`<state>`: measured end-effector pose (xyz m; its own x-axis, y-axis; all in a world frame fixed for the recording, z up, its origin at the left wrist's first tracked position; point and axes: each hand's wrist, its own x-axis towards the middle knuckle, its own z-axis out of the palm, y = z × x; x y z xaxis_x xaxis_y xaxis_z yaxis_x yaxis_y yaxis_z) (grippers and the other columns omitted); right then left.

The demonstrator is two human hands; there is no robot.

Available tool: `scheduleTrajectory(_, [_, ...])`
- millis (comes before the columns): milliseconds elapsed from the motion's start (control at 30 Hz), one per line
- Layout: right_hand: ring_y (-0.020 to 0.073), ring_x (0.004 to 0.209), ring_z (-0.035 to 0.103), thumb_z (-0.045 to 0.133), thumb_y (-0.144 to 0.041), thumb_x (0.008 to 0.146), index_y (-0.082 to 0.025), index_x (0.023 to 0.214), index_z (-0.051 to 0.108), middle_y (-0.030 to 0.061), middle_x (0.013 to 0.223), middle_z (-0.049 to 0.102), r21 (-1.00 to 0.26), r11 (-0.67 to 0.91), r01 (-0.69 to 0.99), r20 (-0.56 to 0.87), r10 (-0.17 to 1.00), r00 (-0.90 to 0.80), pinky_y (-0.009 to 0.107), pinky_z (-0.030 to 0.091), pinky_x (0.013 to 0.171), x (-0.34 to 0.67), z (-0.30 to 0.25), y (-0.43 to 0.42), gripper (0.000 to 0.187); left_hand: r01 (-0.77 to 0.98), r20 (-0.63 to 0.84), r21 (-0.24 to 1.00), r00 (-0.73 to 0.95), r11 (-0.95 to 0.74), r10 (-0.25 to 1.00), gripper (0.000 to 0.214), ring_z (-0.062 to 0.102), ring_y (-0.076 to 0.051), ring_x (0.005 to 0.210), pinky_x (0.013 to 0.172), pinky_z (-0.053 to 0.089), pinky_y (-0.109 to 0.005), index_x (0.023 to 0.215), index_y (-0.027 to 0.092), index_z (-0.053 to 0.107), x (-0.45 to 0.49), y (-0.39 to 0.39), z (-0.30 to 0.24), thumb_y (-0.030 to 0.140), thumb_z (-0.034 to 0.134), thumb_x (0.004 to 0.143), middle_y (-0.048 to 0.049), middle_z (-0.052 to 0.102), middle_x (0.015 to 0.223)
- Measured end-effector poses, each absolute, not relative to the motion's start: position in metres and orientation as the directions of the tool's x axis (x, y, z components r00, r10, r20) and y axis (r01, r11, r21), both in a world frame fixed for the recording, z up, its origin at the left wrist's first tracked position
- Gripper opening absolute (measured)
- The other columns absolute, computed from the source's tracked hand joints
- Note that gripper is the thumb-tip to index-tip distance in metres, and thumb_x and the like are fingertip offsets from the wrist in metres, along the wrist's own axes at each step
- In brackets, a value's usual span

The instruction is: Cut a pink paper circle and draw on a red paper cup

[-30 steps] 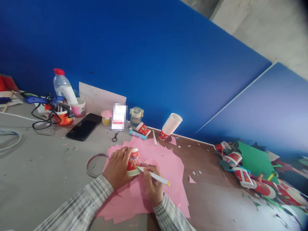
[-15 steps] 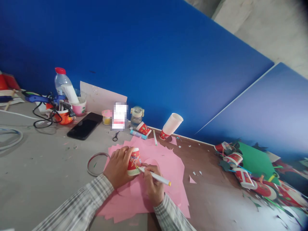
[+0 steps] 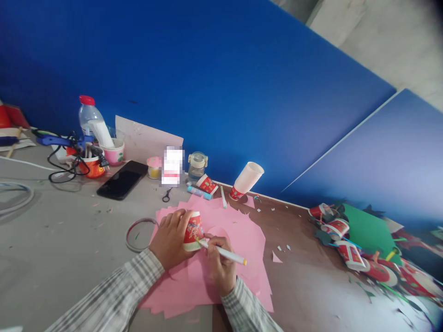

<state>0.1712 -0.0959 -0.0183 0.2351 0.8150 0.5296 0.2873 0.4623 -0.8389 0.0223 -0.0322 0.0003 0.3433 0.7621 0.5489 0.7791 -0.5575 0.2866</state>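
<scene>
My left hand (image 3: 169, 240) is wrapped round a small red printed paper cup (image 3: 193, 230), held upside down on a stack of pink paper sheets (image 3: 242, 240). My right hand (image 3: 218, 265) grips a white marker (image 3: 224, 252) with a yellow end cap. Its tip touches the cup's rim where the cup meets the paper. Both sleeves are grey plaid.
A black phone (image 3: 122, 180), small scissors (image 3: 166, 195), a tape ring (image 3: 138, 234), jars and a leaning white cup (image 3: 246, 180) lie behind. A water bottle (image 3: 88, 117) and blue glue gun (image 3: 57, 139) stand far left. Red cups and green paper (image 3: 367, 230) pile at right. A blue wall backs the table.
The marker's tail has swung slightly up and right as my right hand shifts a little around the cup. The left hand and cup stay put.
</scene>
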Motion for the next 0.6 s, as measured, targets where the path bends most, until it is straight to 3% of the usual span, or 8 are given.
scheduleTrajectory(600, [0.0282, 0.086, 0.067, 0.052, -0.015, 0.077, -0.023, 0.075, 0.061, 0.0014, 0.068, 0.066, -0.79, 0.493, 0.364, 0.579, 0.796, 0.177, 0.036, 0.053, 0.071, 0.1707, -0.016, -0.0968, 0.012, 0.772, 0.513, 0.32, 0.347, -0.55, 0.785, 0.082, 0.05, -0.027, 0.089, 0.074, 0.042, -0.04, 0.115, 0.024, 0.037, 0.0222, -0.0325, 0.0007, 0.068, 0.057, 0.049, -0.0075, 0.051, 0.104])
